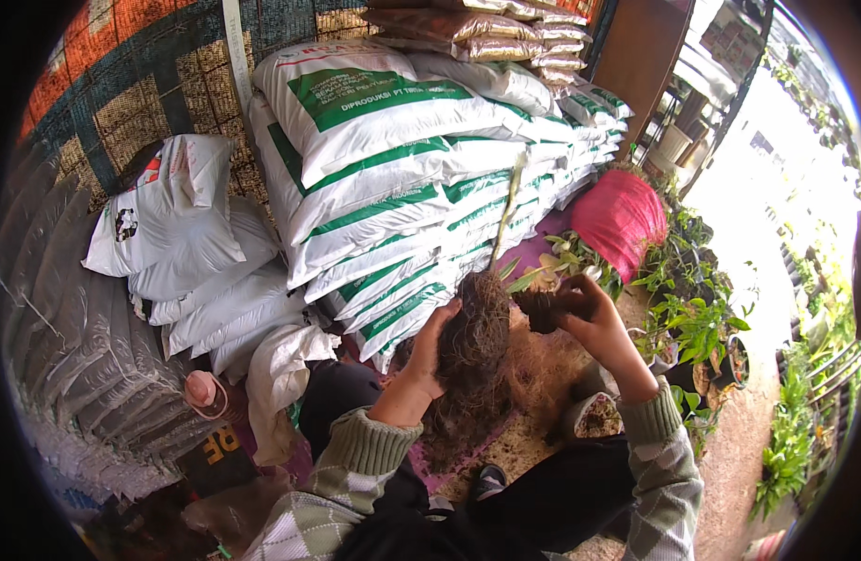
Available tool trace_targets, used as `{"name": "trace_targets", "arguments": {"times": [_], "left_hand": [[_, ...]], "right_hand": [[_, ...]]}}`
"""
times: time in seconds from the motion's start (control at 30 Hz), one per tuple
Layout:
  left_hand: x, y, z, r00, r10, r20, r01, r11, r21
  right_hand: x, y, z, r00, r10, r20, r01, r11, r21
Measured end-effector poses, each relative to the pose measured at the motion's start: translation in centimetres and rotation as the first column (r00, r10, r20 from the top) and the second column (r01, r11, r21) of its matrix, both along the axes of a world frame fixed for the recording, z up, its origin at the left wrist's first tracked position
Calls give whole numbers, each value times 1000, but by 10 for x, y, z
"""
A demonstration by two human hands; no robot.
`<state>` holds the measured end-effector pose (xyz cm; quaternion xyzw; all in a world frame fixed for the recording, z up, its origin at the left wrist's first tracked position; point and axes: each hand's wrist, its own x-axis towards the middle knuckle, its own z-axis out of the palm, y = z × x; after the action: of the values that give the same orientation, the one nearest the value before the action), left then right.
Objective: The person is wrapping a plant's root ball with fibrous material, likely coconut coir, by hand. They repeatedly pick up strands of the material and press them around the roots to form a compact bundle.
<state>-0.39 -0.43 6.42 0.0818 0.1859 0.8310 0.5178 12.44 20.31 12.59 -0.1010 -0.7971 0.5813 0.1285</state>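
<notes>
The left hand (419,363) grips the mid-frame root ball (479,327), likely crumbly, best cupped underneath. The right hand (589,313) pinches a dark clump (535,312).

Half-open storage corner, bright daylight flooding in at the right
Beyond the fingers (585,325) and to their left stands a mesh-covered wall (206,65) in orange, tan and dark tones, crossed by a pale upright strip (235,51); beyond them to the right, a flat brown upright panel (638,65). Right of them, a rough tan floor (744,458) runs alongside glaring, washed-out ground (762,182).
</notes>
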Motion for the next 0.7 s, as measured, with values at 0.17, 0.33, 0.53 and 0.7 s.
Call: {"name": "trace_targets", "arguments": {"times": [0.17, 0.33, 0.53, 0.7], "left_hand": [[8, -1, -28, 976, 174, -129, -182, 982, -49], [17, 10, -45, 900, 338, -275, -397, 897, -195], [21, 23, -51, 862, 366, -350, -446, 877, -181], [22, 32, -68, 887, 376, -267, -421, 897, -134]], "right_hand": [[-5, -35, 9, 993, 114, -35, -112, 992, 59], [-7, -37, -7, 984, 163, -75, -155, 983, 94], [-19, -36, -1, 984, 176, -18, -173, 980, 99], [-27, -38, -5, 987, 156, -34, -159, 982, -106]]}}
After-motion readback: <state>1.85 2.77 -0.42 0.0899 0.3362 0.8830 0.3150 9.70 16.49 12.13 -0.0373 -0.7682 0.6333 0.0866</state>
